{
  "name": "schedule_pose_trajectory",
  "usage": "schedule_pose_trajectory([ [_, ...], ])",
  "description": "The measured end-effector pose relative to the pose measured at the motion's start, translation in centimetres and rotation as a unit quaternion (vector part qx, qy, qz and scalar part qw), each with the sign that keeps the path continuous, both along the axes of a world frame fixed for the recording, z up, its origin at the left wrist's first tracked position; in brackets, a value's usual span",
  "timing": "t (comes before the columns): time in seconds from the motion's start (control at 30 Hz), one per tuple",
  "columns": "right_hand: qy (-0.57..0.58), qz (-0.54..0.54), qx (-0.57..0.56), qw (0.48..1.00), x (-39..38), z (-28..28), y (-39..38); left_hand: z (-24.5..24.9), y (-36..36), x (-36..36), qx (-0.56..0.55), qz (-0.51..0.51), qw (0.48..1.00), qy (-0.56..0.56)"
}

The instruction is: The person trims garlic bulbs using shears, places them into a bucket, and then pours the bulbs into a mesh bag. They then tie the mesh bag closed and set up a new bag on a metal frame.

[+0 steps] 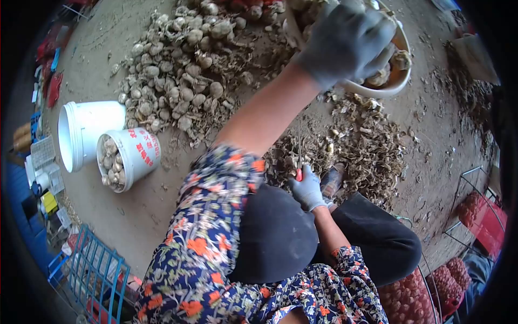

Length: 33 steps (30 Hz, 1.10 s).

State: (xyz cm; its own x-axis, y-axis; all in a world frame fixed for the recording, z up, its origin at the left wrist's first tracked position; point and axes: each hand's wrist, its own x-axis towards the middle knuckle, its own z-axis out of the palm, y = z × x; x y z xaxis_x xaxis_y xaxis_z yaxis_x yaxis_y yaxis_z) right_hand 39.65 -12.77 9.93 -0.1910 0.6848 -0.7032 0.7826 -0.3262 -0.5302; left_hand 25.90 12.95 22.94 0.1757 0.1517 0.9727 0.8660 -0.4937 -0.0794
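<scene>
My left hand (350, 43), in a grey work glove, is over a white basin (380, 93) at the top of the view. Its fingers are curled and slightly blurred, and whatever is under them is hidden. Garlic bulbs (380, 76) lie in the basin beneath this hand. Low in the middle, my right hand (307, 190), also gloved, is closed around the red handle of a knife (299, 174). The thin blade points away from me, over dry garlic skins and stalks (367, 146). A large heap of garlic bulbs (183, 81) spreads across the floor beyond my left forearm.
A white bucket (97, 127) lies tipped on the left. Beside it, a tilted white bucket with red lettering (143, 154) holds garlic bulbs. A blue metal rack (97, 270) stands lower left. Red mesh sacks (407, 299) and a wire frame (458, 200) are at the right.
</scene>
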Motion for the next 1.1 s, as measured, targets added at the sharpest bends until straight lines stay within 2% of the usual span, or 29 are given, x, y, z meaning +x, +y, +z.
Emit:
schedule_pose_trajectory([
  [0.03,-0.005,-0.009,0.004,1.000,0.0,0.0,0.1,-2.7,-2.5,-1.0,-0.061,-0.054,0.996,-0.024],
  [0.07,0.014,-0.033,0.021,0.999,0.3,-0.4,0.0,-4.6,-6.5,-3.1,-0.184,-0.098,0.977,-0.050],
  [0.1,0.019,-0.034,0.007,0.999,0.8,-1.7,-0.1,-7.7,-10.0,-5.7,-0.368,-0.020,0.929,-0.030],
  [0.13,0.025,-0.046,0.004,0.999,1.3,-3.1,-0.5,-11.5,-12.4,-9.0,-0.494,0.034,0.869,-0.001],
  [0.17,0.032,-0.058,0.001,0.998,1.8,-4.8,-0.8,-15.4,-15.1,-12.2,-0.616,0.147,0.773,-0.041],
  [0.2,0.033,-0.059,0.009,0.998,2.4,-7.0,-1.5,-17.6,-17.4,-15.2,-0.648,0.199,0.727,-0.112],
  [0.23,0.047,-0.056,-0.045,0.996,1.6,-4.9,-0.2,-21.6,-20.9,-21.1,-0.624,0.276,0.698,-0.218],
  [0.27,0.035,-0.038,-0.030,0.998,1.5,-4.9,-0.2,-21.8,-21.8,-23.6,-0.588,0.320,0.683,-0.290],
  [0.3,0.024,-0.019,-0.013,0.999,1.3,-5.0,-0.2,-20.8,-22.4,-25.3,-0.514,0.374,0.699,-0.328],
  [0.33,0.036,-0.021,0.016,0.999,0.9,-5.2,-0.4,-20.6,-22.6,-27.3,-0.476,0.423,0.659,-0.400],
  [0.37,0.036,-0.019,0.015,0.999,0.4,-5.1,-0.2,-22.6,-23.1,-31.1,-0.465,0.497,0.641,-0.355],
  [0.4,0.063,-0.026,-0.008,0.998,0.0,-5.0,-0.1,-18.9,-21.7,-30.0,-0.438,0.523,0.661,-0.312],
  [0.43,0.089,-0.034,-0.033,0.995,-0.3,-4.8,-0.2,-19.5,-21.6,-31.7,-0.442,0.524,0.658,-0.313],
  [0.5,0.097,-0.035,-0.001,0.995,-1.5,-4.4,-0.5,-21.7,-21.0,-36.2,-0.624,0.361,0.674,-0.159],
  [0.53,0.076,-0.007,-0.006,0.997,-2.6,-2.8,0.3,-21.8,-20.7,-36.6,-0.627,0.360,0.671,-0.161],
  [0.6,0.046,0.052,0.022,0.997,-4.2,-0.7,1.2,-19.7,-19.4,-37.3,-0.723,0.287,0.614,-0.133],
  [0.63,0.047,0.052,0.020,0.997,-4.8,0.0,1.6,-18.8,-19.5,-36.9,-0.724,0.287,0.613,-0.132],
  [0.7,0.013,0.124,0.009,0.992,-6.2,1.0,2.4,-16.5,-19.8,-34.1,-0.644,0.155,0.640,-0.390],
  [0.73,-0.003,0.164,0.042,0.986,-6.7,1.4,2.5,-15.7,-20.3,-33.0,-0.644,0.154,0.641,-0.388],
  [0.77,-0.005,0.163,0.040,0.986,-7.3,1.9,2.5,-15.0,-21.2,-31.8,-0.600,-0.003,0.589,-0.541],
  [0.8,-0.002,0.175,0.091,0.980,-8.0,2.3,2.6,-14.3,-22.2,-30.4,-0.524,-0.158,0.505,-0.667],
  [0.9,0.022,0.190,0.196,0.962,-9.8,3.7,3.1,-12.0,-23.8,-25.2,-0.452,-0.246,0.450,-0.730],
  [0.97,0.006,0.217,0.260,0.941,-11.0,5.4,3.8,-11.4,-24.2,-23.2,-0.481,-0.253,0.487,-0.684],
  [1.1,-0.028,0.216,0.257,0.942,-11.6,7.1,4.1,-9.2,-25.0,-20.6,-0.463,-0.253,0.468,-0.709],
])
